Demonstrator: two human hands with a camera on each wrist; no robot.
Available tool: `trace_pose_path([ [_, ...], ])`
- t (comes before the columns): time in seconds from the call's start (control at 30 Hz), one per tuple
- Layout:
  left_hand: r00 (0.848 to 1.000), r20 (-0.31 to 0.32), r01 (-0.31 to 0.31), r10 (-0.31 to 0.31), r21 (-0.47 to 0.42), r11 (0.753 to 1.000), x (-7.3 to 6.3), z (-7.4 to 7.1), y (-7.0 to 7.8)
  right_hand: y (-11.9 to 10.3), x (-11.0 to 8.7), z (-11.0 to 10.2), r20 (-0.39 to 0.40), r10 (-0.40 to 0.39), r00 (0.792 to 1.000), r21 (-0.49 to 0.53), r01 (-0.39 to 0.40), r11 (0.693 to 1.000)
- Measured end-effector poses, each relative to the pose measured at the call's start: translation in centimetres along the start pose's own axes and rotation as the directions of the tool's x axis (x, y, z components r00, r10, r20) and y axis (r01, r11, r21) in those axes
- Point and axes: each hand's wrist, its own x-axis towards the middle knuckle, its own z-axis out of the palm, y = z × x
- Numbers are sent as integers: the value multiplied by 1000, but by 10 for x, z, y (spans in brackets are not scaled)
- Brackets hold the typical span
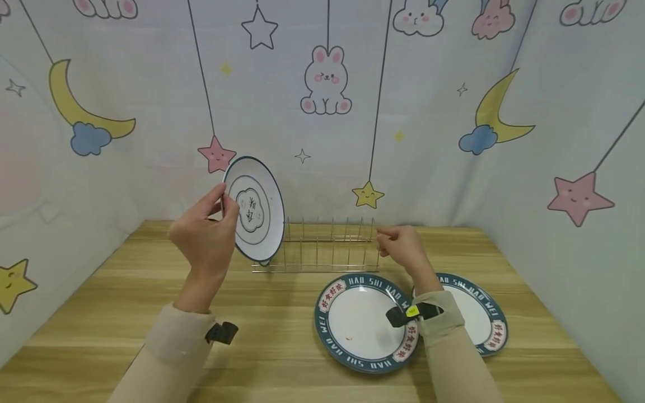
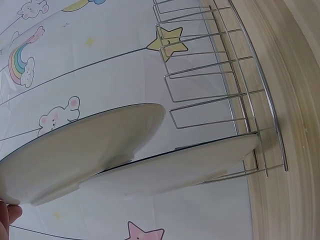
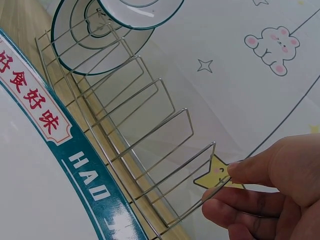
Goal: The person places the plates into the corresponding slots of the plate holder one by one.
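My left hand (image 1: 209, 229) pinches the rim of a white plate (image 1: 269, 218) with a thin dark blue edge and a printed centre. This plate is held up, tilted on edge, over the left end of a wire dish rack (image 1: 322, 272). Another similar plate (image 2: 185, 170) stands in the rack's end slot; in the head view it is mostly hidden behind the held one. At the rack's right end, my right hand (image 1: 405, 246) pinches the end wire between thumb and fingers, as the right wrist view shows.
Two white plates with green lettered rims lie on the wooden table (image 1: 101, 313): one plate (image 1: 368, 330) in front of the rack, the other plate (image 1: 473, 313) to its right, partly under my right forearm. A cartoon-printed curtain (image 1: 282, 106) hangs behind the rack.
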Motion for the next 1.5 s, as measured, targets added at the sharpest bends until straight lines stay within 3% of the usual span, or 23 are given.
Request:
trace_pose_path([
  [0.4, 996, 93, -6, 10, -44, 999, -8, 8, -3, 0, 1, 0, -4, 8, 1000, -3, -8, 1000],
  [0.67, 985, 165, 54, -45, -54, 997, -15, 9, -4, 1, 3, 0, 3, 1, 1000, 5, -1, 1000],
  [0.8, 974, 215, 84, -66, -73, 994, -18, 9, -3, 1, 2, 0, 2, 0, 1000, -1, 0, 1000],
  [1.13, 936, 284, 244, -210, -91, 965, -31, 11, -8, 1, 1, 1, -2, 4, 1000, -6, -4, 1000],
  [1.33, 932, 306, 235, -194, -100, 967, -38, 11, -13, 1, 2, 2, 0, 8, 1000, -17, -8, 1000],
  [1.5, 913, 364, 228, -184, -79, 971, -39, 13, -13, 2, 3, 1, 1, -1, 1000, -25, 1, 1000],
])
